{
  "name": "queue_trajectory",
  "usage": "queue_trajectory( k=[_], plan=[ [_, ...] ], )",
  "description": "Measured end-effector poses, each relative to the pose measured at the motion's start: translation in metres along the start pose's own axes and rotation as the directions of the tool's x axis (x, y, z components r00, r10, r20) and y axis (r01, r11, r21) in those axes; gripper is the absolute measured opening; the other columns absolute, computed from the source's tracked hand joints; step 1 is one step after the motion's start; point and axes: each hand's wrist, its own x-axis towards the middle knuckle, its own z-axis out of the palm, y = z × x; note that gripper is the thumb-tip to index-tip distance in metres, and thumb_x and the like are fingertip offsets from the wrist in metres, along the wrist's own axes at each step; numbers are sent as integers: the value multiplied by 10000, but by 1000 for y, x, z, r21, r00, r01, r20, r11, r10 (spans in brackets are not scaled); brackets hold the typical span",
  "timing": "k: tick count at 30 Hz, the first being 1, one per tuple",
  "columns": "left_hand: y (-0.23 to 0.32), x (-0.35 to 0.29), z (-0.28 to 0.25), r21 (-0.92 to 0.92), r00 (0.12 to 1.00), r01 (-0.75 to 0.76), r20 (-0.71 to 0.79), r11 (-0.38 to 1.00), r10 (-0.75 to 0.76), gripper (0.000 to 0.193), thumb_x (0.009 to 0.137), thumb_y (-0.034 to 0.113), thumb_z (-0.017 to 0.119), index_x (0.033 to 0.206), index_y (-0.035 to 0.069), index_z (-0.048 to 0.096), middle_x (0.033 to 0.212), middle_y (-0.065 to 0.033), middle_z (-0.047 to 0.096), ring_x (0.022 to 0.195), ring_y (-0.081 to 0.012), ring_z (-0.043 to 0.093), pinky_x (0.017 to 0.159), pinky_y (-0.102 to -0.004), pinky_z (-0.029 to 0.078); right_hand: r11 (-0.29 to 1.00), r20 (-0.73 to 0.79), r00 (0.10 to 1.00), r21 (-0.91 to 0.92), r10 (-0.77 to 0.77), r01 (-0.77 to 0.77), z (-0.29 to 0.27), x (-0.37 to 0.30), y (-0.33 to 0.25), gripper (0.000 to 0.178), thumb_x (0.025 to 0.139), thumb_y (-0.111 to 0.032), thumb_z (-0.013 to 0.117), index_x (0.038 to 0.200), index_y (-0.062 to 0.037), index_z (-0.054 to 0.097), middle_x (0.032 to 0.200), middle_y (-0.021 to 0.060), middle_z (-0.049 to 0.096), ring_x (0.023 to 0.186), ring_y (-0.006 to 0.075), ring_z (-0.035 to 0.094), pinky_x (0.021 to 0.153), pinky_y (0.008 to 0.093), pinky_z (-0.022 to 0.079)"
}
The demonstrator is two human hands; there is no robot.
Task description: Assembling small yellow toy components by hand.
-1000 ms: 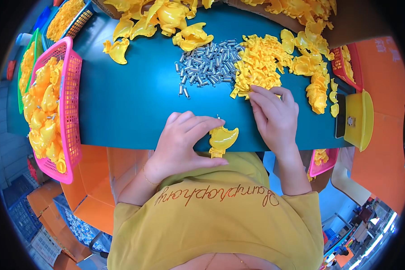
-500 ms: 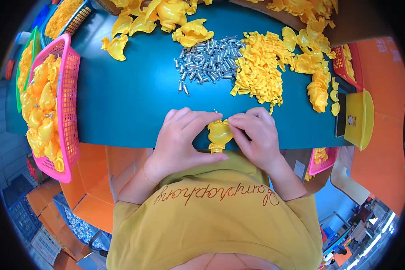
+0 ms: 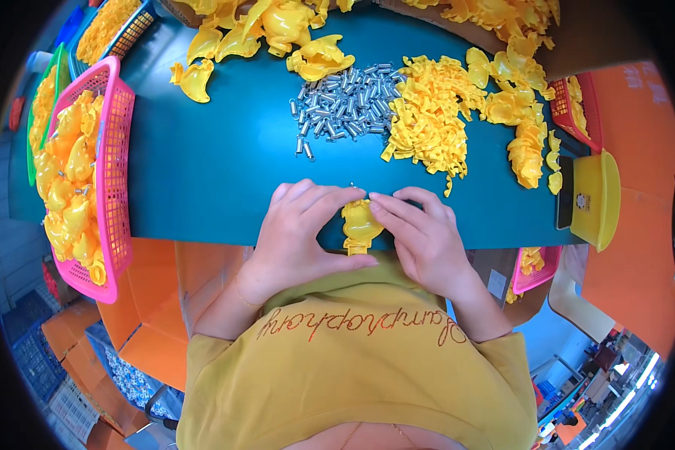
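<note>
At the table's near edge, a glossy yellow hollow plastic shell (image 3: 358,220) with a squared lower end is between my hands. My left hand (image 3: 294,234) curves around its left side, fingertips at the top and thumb by the squared end. The fingers of my right hand (image 3: 426,234), held together, press on its upper right edge; my right thumb is mostly hidden. A small silvery bit (image 3: 352,185) sticks up just above the shell. Beyond my hands lie a heap of small silvery metal springs (image 3: 350,103) and a heap of small yellow plastic pieces (image 3: 430,116).
A pink basket (image 3: 116,180) of yellow shells stands at the left table edge. More yellow shells (image 3: 285,26) lie at the back, others (image 3: 529,150) at the right. A yellow bin (image 3: 597,201) and a dark flat object (image 3: 565,193) are at the right edge.
My right hand has shifted slightly left, its fingers now further over the shell's top and laid together instead of pinching its edge. My left hand keeps its hold.
</note>
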Motion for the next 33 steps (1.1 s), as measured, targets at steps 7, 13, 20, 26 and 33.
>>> queue_trajectory(
  k=[7,13,20,26,33],
  plan=[
    [-38,-28,-76,40,919,354,-202,935,-339,777,652,244,976,1349,64,683,1113,-77,682,998,-233,594,912,-355,492,993,-225,968,16,114,-113,-28,-10,40,360,820,83,677,1127,-77,776,1140,84,716,1031,310,632,896,415,515],
    [-73,-56,-131,115,804,513,-411,851,-429,735,722,204,918,1408,94,678,937,-37,539,900,-188,518,790,-332,445,972,-106,973,-89,206,-216,-50,-20,48,304,867,85,669,1128,-39,761,1092,116,687,1011,323,628,873,383,517],
    [-63,-30,-132,591,852,460,-503,662,-144,599,811,299,886,1330,67,699,1442,-180,633,1285,-403,608,1082,-478,492,976,-176,963,-47,203,-214,-38,-16,42,172,848,-9,784,1016,-39,763,1005,99,666,948,311,620,822,388,520],
    [-89,51,-145,606,931,153,-354,781,93,301,937,104,705,1231,43,712,1332,-146,688,1254,-337,626,1038,-473,511,978,-160,985,206,70,-35,-14,-10,21,177,819,10,816,976,-46,758,998,80,774,899,296,657,828,393,531],
    [-102,68,-143,788,983,183,-148,588,-108,254,918,165,711,1160,96,744,999,-65,746,1071,-271,641,929,-431,515,969,-182,982,246,49,-2,3,-11,20,132,843,-46,824,957,-71,762,998,53,771,866,285,657,768,376,542]
  ],
)
